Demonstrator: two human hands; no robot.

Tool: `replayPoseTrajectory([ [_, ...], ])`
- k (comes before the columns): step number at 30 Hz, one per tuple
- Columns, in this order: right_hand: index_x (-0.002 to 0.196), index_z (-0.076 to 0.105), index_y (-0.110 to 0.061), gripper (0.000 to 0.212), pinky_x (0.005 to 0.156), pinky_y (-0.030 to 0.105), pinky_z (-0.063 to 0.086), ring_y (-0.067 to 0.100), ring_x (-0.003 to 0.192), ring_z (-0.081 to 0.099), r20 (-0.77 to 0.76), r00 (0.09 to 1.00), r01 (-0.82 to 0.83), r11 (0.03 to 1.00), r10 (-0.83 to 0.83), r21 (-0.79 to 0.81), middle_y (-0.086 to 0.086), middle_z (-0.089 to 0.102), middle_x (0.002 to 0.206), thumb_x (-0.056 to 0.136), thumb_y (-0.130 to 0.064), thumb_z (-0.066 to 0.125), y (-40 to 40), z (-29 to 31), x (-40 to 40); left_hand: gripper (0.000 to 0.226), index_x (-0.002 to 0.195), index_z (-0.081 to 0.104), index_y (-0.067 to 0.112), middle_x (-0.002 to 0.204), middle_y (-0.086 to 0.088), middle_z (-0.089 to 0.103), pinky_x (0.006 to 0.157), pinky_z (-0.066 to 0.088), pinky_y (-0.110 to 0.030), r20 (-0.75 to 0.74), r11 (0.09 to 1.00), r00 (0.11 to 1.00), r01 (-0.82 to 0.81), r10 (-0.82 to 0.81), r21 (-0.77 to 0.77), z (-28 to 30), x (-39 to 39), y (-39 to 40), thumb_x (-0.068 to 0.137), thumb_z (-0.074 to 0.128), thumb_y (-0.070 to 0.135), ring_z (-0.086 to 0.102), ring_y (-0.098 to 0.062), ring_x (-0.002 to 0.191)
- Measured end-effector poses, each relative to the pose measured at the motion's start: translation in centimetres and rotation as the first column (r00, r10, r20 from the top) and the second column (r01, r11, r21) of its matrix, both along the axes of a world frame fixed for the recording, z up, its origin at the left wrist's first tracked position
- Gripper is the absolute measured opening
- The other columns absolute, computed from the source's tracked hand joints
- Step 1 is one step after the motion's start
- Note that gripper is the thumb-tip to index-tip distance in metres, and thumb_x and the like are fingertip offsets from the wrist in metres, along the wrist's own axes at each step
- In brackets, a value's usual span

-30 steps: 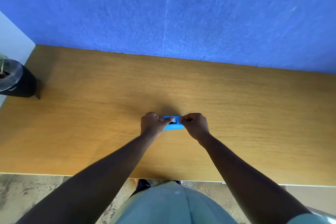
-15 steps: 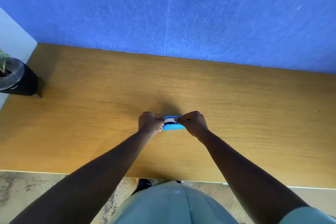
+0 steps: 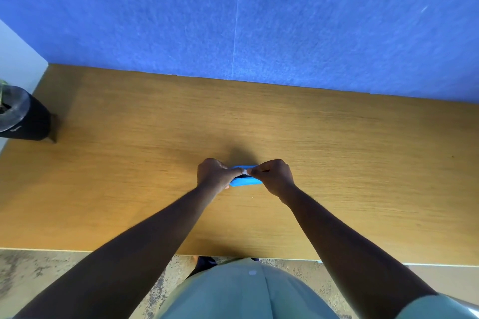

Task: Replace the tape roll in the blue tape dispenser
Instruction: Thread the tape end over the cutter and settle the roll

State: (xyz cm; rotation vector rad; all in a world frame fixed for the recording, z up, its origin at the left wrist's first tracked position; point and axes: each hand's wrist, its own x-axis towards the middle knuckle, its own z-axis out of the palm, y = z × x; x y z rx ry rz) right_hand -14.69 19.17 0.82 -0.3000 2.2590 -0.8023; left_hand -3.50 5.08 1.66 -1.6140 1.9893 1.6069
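The blue tape dispenser (image 3: 246,183) lies on the wooden desk (image 3: 337,163) near the middle, mostly covered by both hands. My left hand (image 3: 213,175) grips its left end. My right hand (image 3: 273,176) covers its right end, with thumb and finger pinched on a small pale piece of tape (image 3: 245,171) over the top of the dispenser. The tips of both hands meet there. The tape roll itself is hidden, apart from a dark gap under the fingers.
A black plant pot (image 3: 23,118) stands at the desk's far left edge. A blue felt partition (image 3: 259,21) rises along the back of the desk. The desk's front edge runs just above my torso, with speckled floor below.
My right thumb and finger have moved left over the dispenser's top to meet the left fingertips; both hands stay on the dispenser, which has not shifted on the desk.
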Motion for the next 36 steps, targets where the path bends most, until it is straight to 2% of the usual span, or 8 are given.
replayPoseTrajectory([
  [5, 0.098, 0.085, -0.017, 0.029, 0.052, 0.027, 0.039, 0.009, 0.062, 0.055, -0.006, 1.000, 0.003, 1.000, -0.003, -0.004, -0.002, 0.071, 0.078, 0.084, -0.043, 0.085, 0.03, -0.13, 0.00, 0.039, 0.069, 0.077, 0.005, 0.065, -0.009, 0.077, 0.074, 0.067, -0.046, -0.007, 1.000, 1.000, 0.010, -0.010, 0.008, 0.35, 0.01, -0.06, 0.063, 0.096, 0.038, 0.079, -0.024, 0.067],
  [10, 0.099, 0.085, -0.018, 0.029, 0.052, 0.025, 0.039, 0.010, 0.065, 0.057, -0.013, 1.000, 0.000, 1.000, 0.000, -0.006, 0.000, 0.073, 0.085, 0.084, -0.043, 0.085, -0.01, -0.19, 0.03, 0.039, 0.067, 0.076, 0.007, 0.065, -0.007, 0.077, 0.072, 0.067, -0.045, -0.001, 1.000, 1.000, 0.003, -0.003, -0.013, 0.54, 0.01, 0.23, 0.060, 0.096, 0.040, 0.079, -0.023, 0.066],
  [16, 0.098, 0.085, -0.019, 0.027, 0.056, 0.030, 0.042, 0.011, 0.063, 0.056, -0.014, 1.000, 0.002, 1.000, -0.002, -0.016, -0.001, 0.074, 0.081, 0.085, -0.041, 0.085, 0.03, -0.37, 0.07, 0.029, 0.068, 0.077, 0.007, 0.063, -0.006, 0.076, 0.069, 0.067, -0.046, -0.013, 1.000, 1.000, -0.016, 0.016, -0.012, 0.45, 0.24, 0.37, 0.064, 0.091, 0.032, 0.078, -0.022, 0.062],
  [24, 0.100, 0.085, -0.016, 0.032, 0.062, 0.033, 0.050, 0.013, 0.076, 0.065, -0.033, 0.999, -0.003, 1.000, 0.002, -0.022, -0.006, 0.072, 0.083, 0.083, -0.042, 0.086, -0.10, -0.21, 0.36, 0.038, 0.071, 0.075, 0.009, 0.069, -0.003, 0.076, 0.067, 0.067, -0.043, 0.010, 0.997, 1.000, 0.027, -0.026, -0.079, 0.68, -0.06, 0.72, 0.063, 0.095, 0.040, 0.077, -0.018, 0.066],
  [29, 0.102, 0.084, -0.015, 0.031, 0.061, 0.033, 0.048, 0.013, 0.075, 0.063, -0.022, 1.000, 0.005, 1.000, -0.006, -0.019, -0.005, 0.071, 0.083, 0.085, -0.040, 0.085, -0.05, -0.14, 0.26, 0.027, 0.073, 0.075, 0.009, 0.070, -0.005, 0.076, 0.068, 0.067, -0.043, 0.000, 0.998, 1.000, 0.010, -0.010, -0.063, 0.60, 0.12, 0.68, 0.068, 0.092, 0.029, 0.077, -0.020, 0.065],
  [33, 0.103, 0.084, -0.015, 0.031, 0.056, 0.027, 0.044, 0.011, 0.070, 0.059, -0.023, 1.000, -0.005, 1.000, 0.005, -0.010, -0.006, 0.069, 0.082, 0.086, -0.040, 0.084, -0.03, -0.11, 0.26, 0.017, 0.072, 0.077, 0.010, 0.068, -0.008, 0.077, 0.068, 0.067, -0.046, -0.022, 0.999, 1.000, -0.013, 0.013, -0.032, 0.13, 0.50, 0.53, 0.070, 0.088, 0.023, 0.078, -0.022, 0.064],
  [36, 0.102, 0.084, -0.016, 0.031, 0.058, 0.029, 0.046, 0.011, 0.070, 0.061, -0.012, 1.000, 0.003, 1.000, -0.004, -0.015, -0.006, 0.070, 0.082, 0.084, -0.042, 0.085, -0.02, -0.15, 0.18, 0.027, 0.072, 0.076, 0.008, 0.068, -0.007, 0.077, 0.068, 0.068, -0.043, -0.031, 1.000, 1.000, 0.002, -0.003, -0.029, 0.24, 0.49, 0.53, 0.068, 0.092, 0.030, 0.078, -0.021, 0.065],
])
